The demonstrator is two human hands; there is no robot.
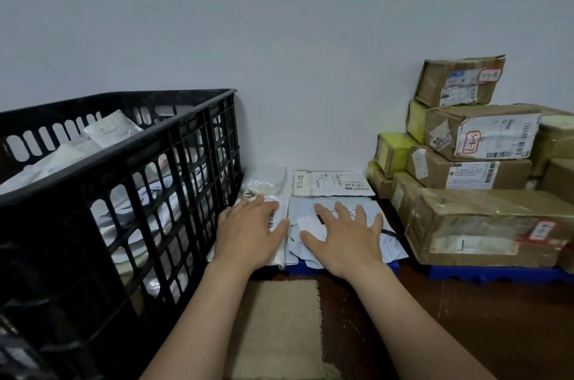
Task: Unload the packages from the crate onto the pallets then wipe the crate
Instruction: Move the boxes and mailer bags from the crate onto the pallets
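While the black slotted plastic crate holds many white plastic mailer bags, the blue plastic pallet beside it carries a few laid flat up to its front edge. Both hands rest there, fingers straight and spread wide: left hand on a barcoded bag, right hand on a grey bag. They look light, limp, slippery; best pinched at an edge.

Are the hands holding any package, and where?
Nothing is gripped. The left hand lies flat on a white package; the right hand lies flat on a grey package, fingers spread.
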